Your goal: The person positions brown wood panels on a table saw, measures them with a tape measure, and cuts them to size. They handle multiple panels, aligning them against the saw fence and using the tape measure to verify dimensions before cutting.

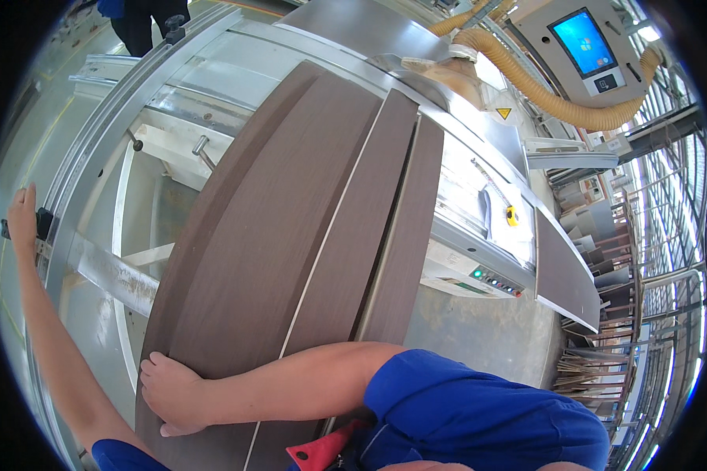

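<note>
At the far left my left hand (pixel 22 221) is closed around a black stop (pixel 45 224) on the aluminium fence (pixel 88 150) of a sliding-table panel saw. My right arm reaches across the brown wood-grain panels, and my right hand (pixel 174 393) grips the left edge of the wide brown panel (pixel 271 218). Its fingertips curl at that edge. Along the wide panel's right side runs a pale edge line, with a narrower brown panel (pixel 353 235) beside it. Past a dark gap lies a brown strip (pixel 409 235). The near ends of the panels are partly hidden by my arm and body.
A yellow tape measure (pixel 511 216) lies with papers on the saw table at right. Lit buttons (pixel 495 281) sit below. A saw guard (pixel 448 82) with a yellow hose (pixel 524 82) and a control screen (pixel 583 42) stand beyond. Another person's legs (pixel 135 26) show at top left.
</note>
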Tool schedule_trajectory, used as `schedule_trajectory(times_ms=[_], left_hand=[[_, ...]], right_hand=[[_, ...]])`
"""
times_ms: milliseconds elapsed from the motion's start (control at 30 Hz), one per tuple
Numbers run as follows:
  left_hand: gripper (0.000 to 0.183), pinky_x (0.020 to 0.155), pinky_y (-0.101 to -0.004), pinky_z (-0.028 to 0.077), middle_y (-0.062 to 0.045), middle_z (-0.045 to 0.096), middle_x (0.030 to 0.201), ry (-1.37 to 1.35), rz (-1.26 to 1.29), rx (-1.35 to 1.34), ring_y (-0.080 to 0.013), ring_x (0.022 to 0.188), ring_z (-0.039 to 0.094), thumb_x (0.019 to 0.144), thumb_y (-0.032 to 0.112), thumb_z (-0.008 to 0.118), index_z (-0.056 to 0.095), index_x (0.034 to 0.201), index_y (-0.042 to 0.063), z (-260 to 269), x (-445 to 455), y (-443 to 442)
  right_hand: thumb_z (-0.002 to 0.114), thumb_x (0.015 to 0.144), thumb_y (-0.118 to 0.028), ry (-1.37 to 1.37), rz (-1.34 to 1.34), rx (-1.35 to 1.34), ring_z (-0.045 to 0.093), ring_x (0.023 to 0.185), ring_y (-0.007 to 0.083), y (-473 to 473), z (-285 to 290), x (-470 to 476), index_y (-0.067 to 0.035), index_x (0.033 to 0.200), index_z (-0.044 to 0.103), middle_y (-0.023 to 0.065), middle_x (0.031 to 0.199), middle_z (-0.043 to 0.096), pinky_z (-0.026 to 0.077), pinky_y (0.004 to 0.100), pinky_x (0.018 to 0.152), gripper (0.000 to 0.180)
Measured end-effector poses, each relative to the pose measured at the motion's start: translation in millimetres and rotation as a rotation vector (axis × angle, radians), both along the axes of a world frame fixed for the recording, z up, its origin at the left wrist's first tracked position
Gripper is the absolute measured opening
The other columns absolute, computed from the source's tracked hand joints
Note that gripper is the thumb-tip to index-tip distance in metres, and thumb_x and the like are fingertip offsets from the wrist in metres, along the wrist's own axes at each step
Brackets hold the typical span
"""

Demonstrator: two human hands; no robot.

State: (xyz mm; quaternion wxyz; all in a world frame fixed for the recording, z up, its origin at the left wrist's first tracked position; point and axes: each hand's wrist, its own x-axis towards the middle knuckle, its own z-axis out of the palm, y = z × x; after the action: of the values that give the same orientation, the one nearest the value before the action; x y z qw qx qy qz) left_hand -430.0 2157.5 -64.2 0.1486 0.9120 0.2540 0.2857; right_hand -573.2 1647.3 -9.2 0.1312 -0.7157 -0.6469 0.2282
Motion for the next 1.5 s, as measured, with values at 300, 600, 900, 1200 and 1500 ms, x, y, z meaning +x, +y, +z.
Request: schedule_trajectory(times_ms=[300,600,900,1200,1500], left_hand=[[0.048,0.072,-0.0405,0.041,-0.013,0.044,0.077,-0.085,-0.006,-0.171,-0.0252,0.075,0.038,0.108,0.039,0.059,0.050,0.089,-0.004,4,1,-10],[0.053,0.129,-0.0401,0.026,-0.020,0.046,0.167,0.146,-0.016,0.246,-0.0313,0.156,0.042,0.108,0.039,0.062,0.066,0.144,0.001,21,-70,-133],[0.061,0.119,-0.0495,0.040,-0.028,0.061,0.148,0.751,0.047,-0.449,-0.0448,0.139,0.056,0.111,0.042,0.053,0.056,0.149,-0.005,74,-385,-412],[0.042,0.095,-0.0502,0.045,-0.015,0.069,0.114,0.495,0.279,-0.006,-0.0386,0.111,0.063,0.109,0.045,0.054,0.066,0.117,0.005,38,-409,-477],[0.043,0.094,-0.0522,0.045,-0.015,0.067,0.110,0.541,0.318,0.001,-0.0391,0.109,0.062,0.109,0.047,0.053,0.064,0.109,0.005,37,-407,-480]], right_hand=[[0.067,0.089,-0.068,-0.013,0.009,-0.004,0.055,0.111,0.0224,-2,1,0,-0.005,0.112,0.079,0.0054,0.111,0.070,0.036,0.0385,0.095,0.068],[0.069,0.087,-0.065,0.053,-0.037,0.055,0.058,0.109,0.0236,-7,0,-1,-0.004,0.109,0.080,0.0083,0.109,0.073,0.038,0.0377,0.094,0.066],[0.070,0.085,-0.065,-0.002,-0.097,0.148,0.062,0.109,0.0265,-18,-1,-9,-0.004,0.104,0.080,0.0117,0.107,0.075,0.041,0.0401,0.097,0.065],[0.066,0.089,-0.068,-0.046,-0.079,0.169,0.064,0.110,0.0274,-48,0,-16,-0.004,0.107,0.079,0.0127,0.109,0.074,0.044,0.0418,0.097,0.068],[0.070,0.086,-0.065,-0.065,-0.101,0.351,0.058,0.125,0.0321,-64,4,-18,-0.003,0.124,0.072,0.0174,0.128,0.068,0.042,0.0478,0.106,0.073]])
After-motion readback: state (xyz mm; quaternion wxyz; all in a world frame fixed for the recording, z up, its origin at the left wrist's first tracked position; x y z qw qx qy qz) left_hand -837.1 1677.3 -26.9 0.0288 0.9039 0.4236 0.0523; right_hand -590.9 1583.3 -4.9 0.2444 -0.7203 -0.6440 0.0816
